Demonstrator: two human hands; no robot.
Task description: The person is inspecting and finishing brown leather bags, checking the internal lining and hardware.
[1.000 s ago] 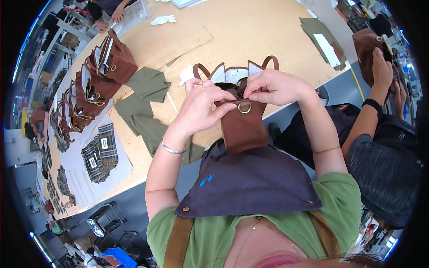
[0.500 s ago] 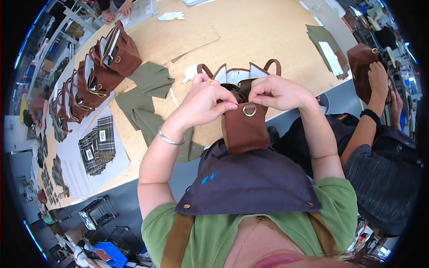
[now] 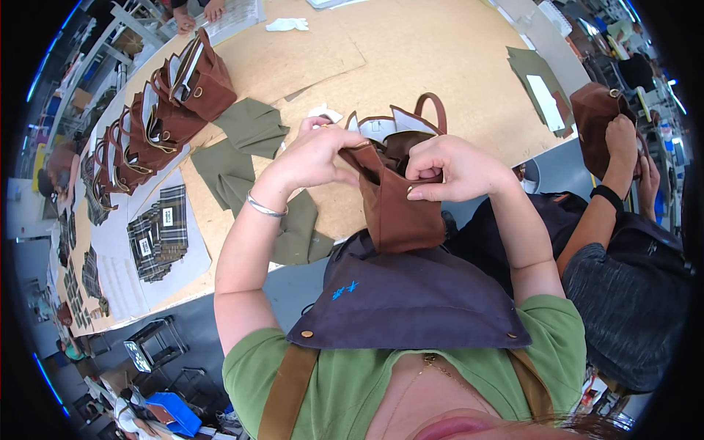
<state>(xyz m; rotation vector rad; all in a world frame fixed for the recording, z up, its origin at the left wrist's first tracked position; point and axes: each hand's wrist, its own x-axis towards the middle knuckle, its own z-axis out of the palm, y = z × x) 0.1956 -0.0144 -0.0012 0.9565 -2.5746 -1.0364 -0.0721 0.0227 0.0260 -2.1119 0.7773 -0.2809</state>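
Observation:
A brown handbag (image 3: 403,220) stands upright in front of me at the table edge, against my dark apron. Its mouth gapes, showing a pale lining, and one handle rises at the far right. My left hand (image 3: 317,155) is closed on the bag's left upper edge, pulling it outward. At the near right side of the rim, my right hand (image 3: 453,170) pinches the edge, fingers curled inside and thumb outside. The end ring seen before is hidden now.
Several brown handbags (image 3: 209,86) line the table's left side. Green fabric pieces (image 3: 251,129) and plaid pieces (image 3: 158,233) lie closer. A white glove (image 3: 287,24) rests at the far edge. On my right, a co-worker's hands hold another brown bag (image 3: 591,123).
My hands have moved apart from the bag's near end: the left to the left edge, the right slightly lower with its thumb outside. The bag's mouth has been pulled wider.

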